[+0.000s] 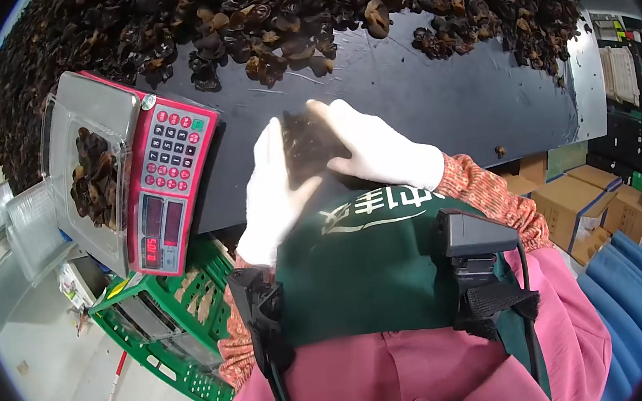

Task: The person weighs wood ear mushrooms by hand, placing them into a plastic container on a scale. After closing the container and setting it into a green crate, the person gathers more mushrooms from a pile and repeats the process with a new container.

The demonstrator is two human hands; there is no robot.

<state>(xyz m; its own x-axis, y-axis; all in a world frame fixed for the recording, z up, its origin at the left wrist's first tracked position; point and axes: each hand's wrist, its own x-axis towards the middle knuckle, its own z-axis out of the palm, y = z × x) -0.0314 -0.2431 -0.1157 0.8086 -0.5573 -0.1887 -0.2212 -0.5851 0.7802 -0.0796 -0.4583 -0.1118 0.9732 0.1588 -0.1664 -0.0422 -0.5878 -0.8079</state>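
Note:
My left hand [268, 182], in a white glove, lies along the left side of a blurred, see-through plastic container [306, 143] with a dark brownish look. From the other side my right hand [379, 146], also gloved in white, touches it, thumb apart from the fingers. What the container holds is too smeared to make out. Left of my hands stands a red digital scale [167, 150] with lit red digits. On its pan rests a clear plastic tray [57, 150] with several pieces of black fungus [94, 177] in it.
A large heap of black fungus [294, 15] covers the far side of the dark table [459, 100]. Clear plastic trays [33, 219] are stacked beyond the scale. Below the table is a green crate [160, 311]. Cardboard boxes [571, 201] stand at the right.

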